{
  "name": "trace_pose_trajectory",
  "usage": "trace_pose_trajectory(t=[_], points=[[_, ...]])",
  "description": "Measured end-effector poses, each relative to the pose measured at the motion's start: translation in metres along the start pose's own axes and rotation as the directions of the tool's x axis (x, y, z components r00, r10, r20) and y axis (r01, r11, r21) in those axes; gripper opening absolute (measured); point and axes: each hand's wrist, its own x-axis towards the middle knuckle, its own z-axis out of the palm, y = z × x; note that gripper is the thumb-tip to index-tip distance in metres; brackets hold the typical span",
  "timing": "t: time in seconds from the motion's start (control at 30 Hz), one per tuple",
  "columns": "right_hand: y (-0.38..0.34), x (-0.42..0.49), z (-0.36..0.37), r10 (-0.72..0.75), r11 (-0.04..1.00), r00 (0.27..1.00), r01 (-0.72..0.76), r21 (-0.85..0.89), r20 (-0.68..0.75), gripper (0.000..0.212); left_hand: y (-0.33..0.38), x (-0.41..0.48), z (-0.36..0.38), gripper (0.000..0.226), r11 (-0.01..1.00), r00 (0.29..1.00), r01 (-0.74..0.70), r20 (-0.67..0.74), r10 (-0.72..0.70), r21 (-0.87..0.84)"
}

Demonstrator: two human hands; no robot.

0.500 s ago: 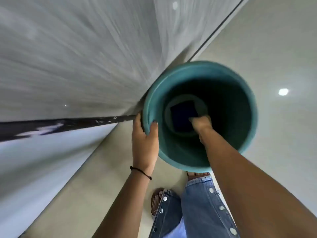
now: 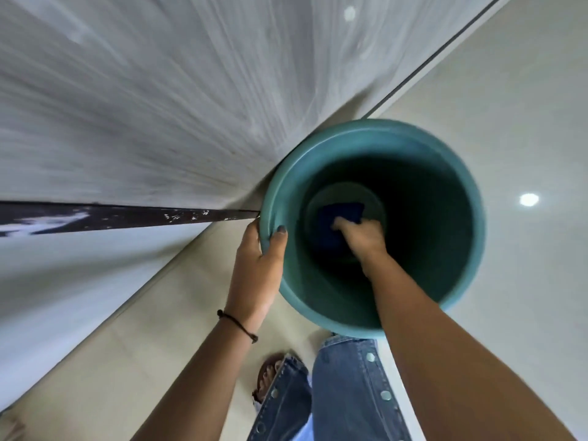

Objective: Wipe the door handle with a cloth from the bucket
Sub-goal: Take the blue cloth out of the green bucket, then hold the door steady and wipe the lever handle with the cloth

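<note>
A deep teal bucket (image 2: 458, 186) stands on the floor against a grey door. My left hand (image 2: 259, 265) grips its near-left rim, thumb inside. My right hand (image 2: 361, 235) reaches down to the bottom, fingers closed on the edge of a dark blue cloth (image 2: 345, 211) that lies there. Part of the cloth is hidden under the hand. No door handle is in view.
The grey door (image 2: 159, 106) fills the upper left, with a dark edge strip (image 2: 127, 216) running to the bucket. Pale glossy floor tiles (image 2: 525, 90) spread to the right. My jeans (image 2: 346, 393) and a sandalled foot (image 2: 270, 374) are just below the bucket.
My right hand has closed further onto the blue cloth at the bucket's bottom, covering more of it. My left hand still holds the rim in the same place.
</note>
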Motion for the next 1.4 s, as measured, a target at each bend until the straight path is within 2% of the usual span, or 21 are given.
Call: trace_pose_trajectory(t=[0.07, 0.13, 0.2, 0.27, 0.33, 0.4, 0.47, 0.53, 0.57, 0.63, 0.67, 0.73, 0.77, 0.83, 0.87, 0.93, 1.07, 1.17, 1.23, 1.3, 1.4], points=[[-0.014, -0.056, -0.022, -0.082, 0.992, 0.995, 0.075, 0.105, 0.062, 0.022, 0.017, -0.023, -0.015, 0.033, 1.0, 1.0, 0.008, 0.028, -0.008, -0.016], [-0.024, -0.12, -0.048, -0.148, 0.977, 0.978, 0.121, 0.178, 0.148, 0.013, 0.046, -0.059, -0.032, 0.037, 1.0, 0.999, 0.008, 0.046, -0.007, -0.016], [-0.039, -0.194, -0.079, -0.221, 0.96, 0.953, 0.175, 0.217, 0.208, 0.015, 0.08, -0.106, -0.054, 0.032, 0.998, 0.997, 0.019, 0.079, -0.015, -0.06], [-0.056, -0.273, -0.106, -0.261, 0.952, 0.926, 0.2, 0.232, 0.273, 0.017, 0.115, -0.157, -0.083, 0.03, 0.966, 0.982, 0.128, 0.162, -0.092, -0.226], [-0.072, -0.346, -0.127, -0.289, 0.949, 0.897, 0.222, 0.225, 0.335, 0.02, 0.149, -0.208, -0.112, 0.034, 0.884, 0.941, 0.266, 0.3, -0.153, -0.384], [-0.092, -0.423, -0.141, -0.326, 0.943, 0.86, 0.265, 0.203, 0.393, 0.025, 0.186, -0.263, -0.15, 0.034, 0.803, 0.924, 0.295, 0.367, -0.103, -0.518], [-0.107, -0.489, -0.148, -0.354, 0.935, 0.82, 0.308, 0.176, 0.45, 0.037, 0.218, -0.315, -0.188, 0.034, 0.751, 0.934, 0.258, 0.357, -0.032, -0.607], [-0.122, -0.552, -0.148, -0.374, 0.923, 0.76, 0.361, 0.134, 0.531, 0.042, 0.241, -0.364, -0.232, 0.037, 0.712, 0.96, 0.181, 0.278, 0.022, -0.679], [-0.127, -0.581, -0.143, -0.398, 0.906, 0.72, 0.405, 0.12, 0.569, 0.038, 0.25, -0.386, -0.255, 0.038, 0.702, 0.977, 0.131, 0.212, 0.029, -0.7], [-0.132, -0.631, -0.13, -0.489, 0.816, 0.636, 0.575, 0.056, 0.598, 0.034, 0.262, -0.424, -0.299, 0.037, 0.699, 0.998, 0.036, 0.066, 0.016, -0.715], [-0.132, -0.652, -0.121, -0.555, 0.732, 0.578, 0.681, 0.021, 0.598, 0.045, 0.264, -0.444, -0.321, 0.033, 0.704, 1.0, -0.018, -0.024, 0.002, -0.71], [-0.131, -0.696, -0.099, -0.684, 0.467, 0.405, 0.882, -0.062, 0.607, 0.069, 0.261, -0.483, -0.363, 0.023, 0.745, 0.977, -0.132, -0.214, -0.015, -0.654], [-0.131, -0.712, -0.09, -0.729, 0.31, 0.288, 0.948, -0.076, 0.621, 0.072, 0.259, -0.496, -0.377, 0.019, 0.772, 0.961, -0.167, -0.278, -0.013, -0.613], [-0.13, -0.748, -0.068, -0.7, 0.067, 0.051, 0.998, -0.006, 0.713, 0.071, 0.252, -0.521, -0.405, 0.013, 0.815, 0.921, -0.236, -0.389, 0.014, -0.529], [-0.127, -0.768, -0.054, -0.65, -0.023, -0.045, 0.999, 0.04, 0.758, 0.069, 0.244, -0.536, -0.421, 0.013, 0.829, 0.896, -0.28, -0.443, 0.044, -0.484], [-0.123, -0.803, -0.025, -0.559, -0.105, -0.158, 0.987, 0.119, 0.814, 0.063, 0.23, -0.561, -0.451, 0.017, 0.842, 0.859, -0.354, -0.497, 0.121, -0.407], [-0.11, -0.861, 0.023, -0.485, -0.118, -0.256, 0.967, 0.227, 0.836, 0.045, 0.196, -0.603, -0.508, 0.018, 0.807, 0.803, -0.453, -0.566, 0.186, -0.378], [-0.089, -0.895, 0.064, -0.506, -0.139, -0.307, 0.951, 0.276, 0.806, 0.053, 0.159, -0.624, -0.554, 0.032, 0.742, 0.771, -0.508, -0.616, 0.165, -0.437], [-0.072, -0.914, 0.096, -0.533, -0.138, -0.328, 0.943, 0.303, 0.78, 0.055, 0.127, -0.632, -0.59, 0.032, 0.705, 0.718, -0.549, -0.685, 0.123, -0.449], [-0.056, -0.931, 0.126, -0.582, -0.12, -0.332, 0.938, 0.325, 0.742, 0.055, 0.093, -0.635, -0.631, 0.026, 0.692, 0.65, -0.58, -0.756, 0.075, -0.43], [-0.026, -0.967, 0.173, -0.646, -0.04, -0.286, 0.938, 0.344, 0.707, 0.048, 0.043, -0.651, -0.701, 0.024, 0.741, 0.524, -0.575, -0.852, 0.009, -0.346]])
